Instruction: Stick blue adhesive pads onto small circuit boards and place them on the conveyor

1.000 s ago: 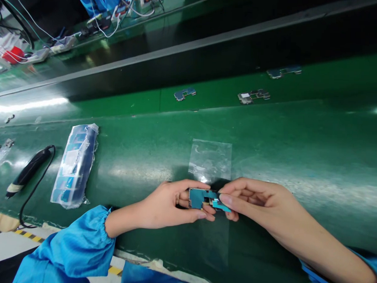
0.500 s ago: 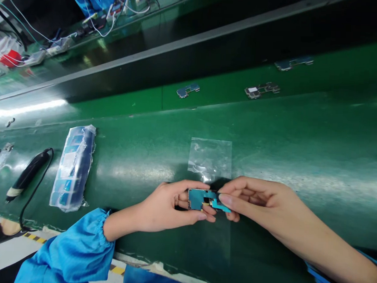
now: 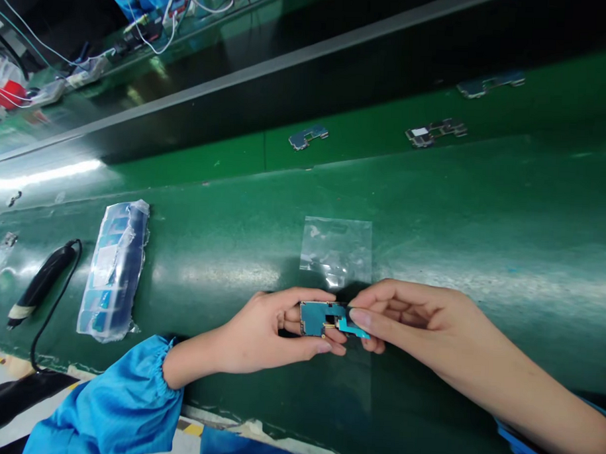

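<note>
A small dark-blue circuit board point(image 3: 312, 319) lies between the thumb and fingers of my left hand point(image 3: 259, 331), which grips its left part by the long edges. At the board's right end, my right hand point(image 3: 424, 317) pinches between thumb and forefinger. A bright-blue thin piece point(image 3: 352, 328) lies over that end, partly covered by my right thumb. Whether the right fingertips hold the thin piece, the board or both is hard to see. Just beyond the hands, a clear plastic bag point(image 3: 337, 245) lies flat on the green bench mat point(image 3: 223, 231).
To the left are a clear-wrapped pack of blue sheets point(image 3: 113, 270) and a black corded handheld tool point(image 3: 45, 277). Further boards lie along the back: one blue point(image 3: 306, 138), one with a white label point(image 3: 435, 132), another point(image 3: 489, 84). Small metal parts point(image 3: 9, 239) sit far left.
The view has shifted slightly, so the back boards appear a little further right. Both hands keep the same grip on the board, with hardly any movement.
</note>
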The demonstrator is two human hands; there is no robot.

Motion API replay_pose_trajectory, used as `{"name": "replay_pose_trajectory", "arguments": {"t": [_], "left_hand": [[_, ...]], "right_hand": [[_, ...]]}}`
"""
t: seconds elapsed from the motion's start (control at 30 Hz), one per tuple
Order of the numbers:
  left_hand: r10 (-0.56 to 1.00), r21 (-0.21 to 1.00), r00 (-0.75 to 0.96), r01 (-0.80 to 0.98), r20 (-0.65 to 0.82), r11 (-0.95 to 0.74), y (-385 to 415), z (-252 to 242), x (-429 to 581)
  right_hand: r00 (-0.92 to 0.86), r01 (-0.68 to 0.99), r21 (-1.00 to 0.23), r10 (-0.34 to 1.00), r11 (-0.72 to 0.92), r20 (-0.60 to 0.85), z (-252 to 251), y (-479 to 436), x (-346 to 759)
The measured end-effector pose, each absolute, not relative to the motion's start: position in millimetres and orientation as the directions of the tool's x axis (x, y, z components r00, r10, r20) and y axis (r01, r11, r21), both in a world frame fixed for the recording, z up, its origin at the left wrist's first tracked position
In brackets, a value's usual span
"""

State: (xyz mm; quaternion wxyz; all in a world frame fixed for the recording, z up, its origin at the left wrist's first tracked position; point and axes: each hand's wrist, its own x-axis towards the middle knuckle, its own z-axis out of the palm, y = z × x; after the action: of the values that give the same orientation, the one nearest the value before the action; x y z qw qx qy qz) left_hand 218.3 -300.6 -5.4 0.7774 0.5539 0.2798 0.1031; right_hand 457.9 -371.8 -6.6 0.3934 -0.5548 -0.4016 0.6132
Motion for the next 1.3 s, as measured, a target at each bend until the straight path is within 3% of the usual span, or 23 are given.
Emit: {"name": "replay_pose_trajectory", "arguments": {"t": [1.3], "left_hand": [[0.478,0.920,0.825,0.120,-0.301,0.372,-300.2,-1.5,220.7]], "right_hand": [[-0.042,0.016,-0.938,0.937,-0.346,-0.346,-3.9,-369.4,455.8]]}}
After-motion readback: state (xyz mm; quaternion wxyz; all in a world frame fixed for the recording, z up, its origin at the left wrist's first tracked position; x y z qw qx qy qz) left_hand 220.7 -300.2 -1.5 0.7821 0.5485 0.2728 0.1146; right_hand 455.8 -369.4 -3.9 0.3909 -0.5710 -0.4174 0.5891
